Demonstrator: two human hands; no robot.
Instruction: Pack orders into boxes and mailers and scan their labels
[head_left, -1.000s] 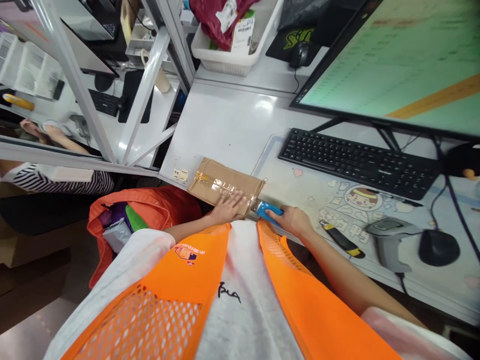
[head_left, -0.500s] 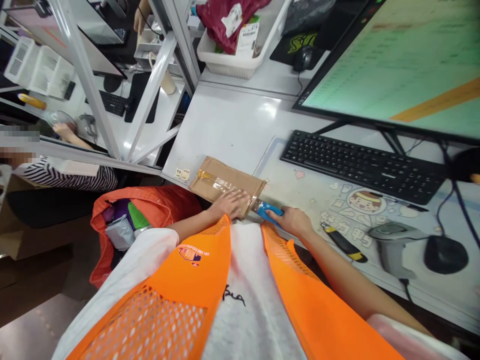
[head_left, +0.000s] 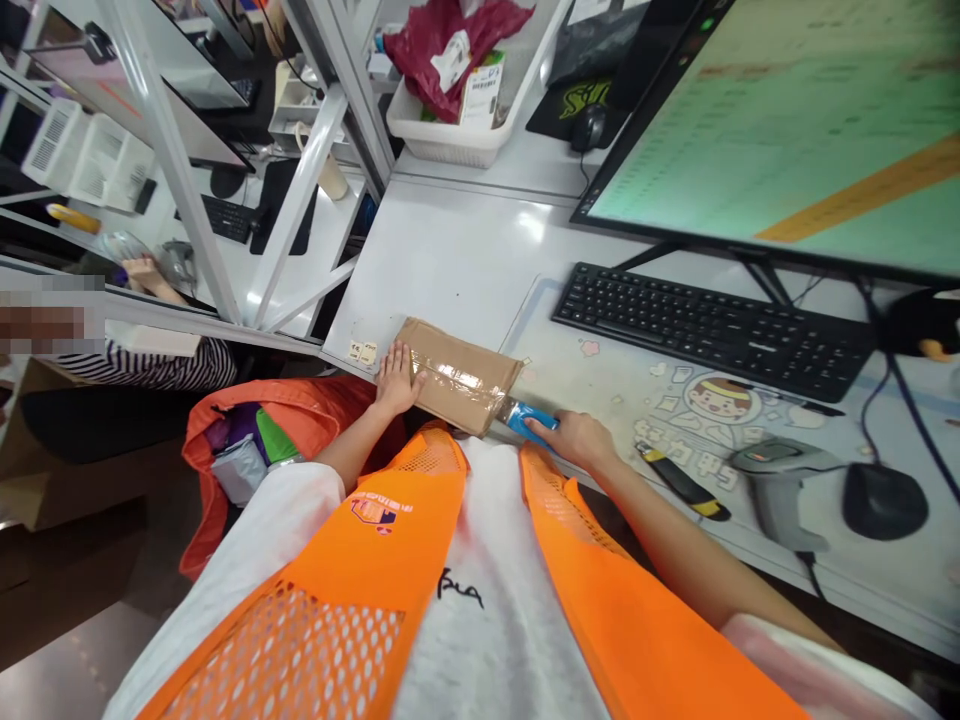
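A flat cardboard parcel [head_left: 457,372] sealed with clear tape lies at the near edge of the white desk [head_left: 465,250]. My left hand [head_left: 396,377] rests flat on the parcel's left end, fingers spread. My right hand [head_left: 574,440] grips a blue-handled box cutter [head_left: 529,420], whose tip meets the parcel's right end.
A black keyboard [head_left: 712,325], monitor [head_left: 787,130], barcode scanner [head_left: 780,480], mouse [head_left: 885,500] and a yellow-black knife [head_left: 682,482] sit to the right on a cartoon desk mat. An orange bag [head_left: 285,430] of parcels stands lower left. Another person in a striped sleeve [head_left: 150,365] works at left.
My left hand slid from the parcel's near right part to its left end. The parcel shifted slightly; my right hand stays on the cutter.
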